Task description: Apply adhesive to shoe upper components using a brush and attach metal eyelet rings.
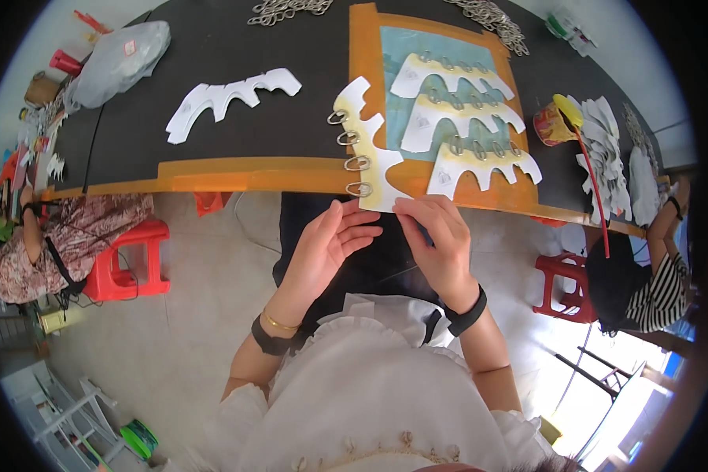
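Observation:
A white scalloped cut-out piece [376, 177] with a yellowish glue-like band lies upright in view across the table's front edge. Several metal rings [358, 163] line its left side. My right hand [440, 236] pinches its near right corner between thumb and fingers. Beside the near left corner, my left hand [322, 244] has its fingers stretched out, palm turned up; whether its fingertips touch the piece I cannot tell. Three similar pieces with rings, the nearest one [468, 167] included, rest on a pale blue sheet [397, 47] to the right.
A stack of plain white cut-outs [212, 102] lies on the black table [291, 126], left of centre. At right stand a tub [551, 126] with a yellow-headed, red-handled brush [594, 181] and more white pieces [606, 149]. Metal chains [291, 9] lie far back. People sit at both sides.

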The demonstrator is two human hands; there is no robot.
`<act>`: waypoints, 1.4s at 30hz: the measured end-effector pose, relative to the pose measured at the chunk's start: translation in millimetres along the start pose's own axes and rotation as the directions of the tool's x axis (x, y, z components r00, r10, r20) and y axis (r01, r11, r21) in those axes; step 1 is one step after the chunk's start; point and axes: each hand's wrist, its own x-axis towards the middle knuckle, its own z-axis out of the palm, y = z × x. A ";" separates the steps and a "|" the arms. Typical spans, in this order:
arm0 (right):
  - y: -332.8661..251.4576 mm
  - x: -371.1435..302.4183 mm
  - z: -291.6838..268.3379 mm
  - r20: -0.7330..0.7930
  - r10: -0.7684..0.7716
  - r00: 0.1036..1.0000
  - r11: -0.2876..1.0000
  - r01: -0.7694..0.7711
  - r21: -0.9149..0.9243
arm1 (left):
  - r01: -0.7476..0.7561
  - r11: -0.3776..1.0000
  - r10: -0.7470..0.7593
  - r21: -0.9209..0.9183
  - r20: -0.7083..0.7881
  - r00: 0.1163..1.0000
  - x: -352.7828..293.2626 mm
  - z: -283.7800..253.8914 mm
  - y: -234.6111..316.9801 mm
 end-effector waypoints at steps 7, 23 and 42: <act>3.9 -11.4 -0.2 0.042 -0.085 0.995 0.996 0.085 0.010 | 0.031 0.992 -0.037 -0.125 -0.045 0.998 10.8 -3.8 -3.9; -4.4 12.2 19.8 0.031 0.118 0.993 0.993 -0.117 -0.033 | -0.124 0.946 0.174 0.298 -0.149 0.973 17.0 5.5 -22.5; -6.4 2.5 23.0 0.045 0.245 0.968 0.969 -0.247 0.032 | -0.092 0.984 0.103 0.151 -0.069 0.992 21.7 4.2 -15.9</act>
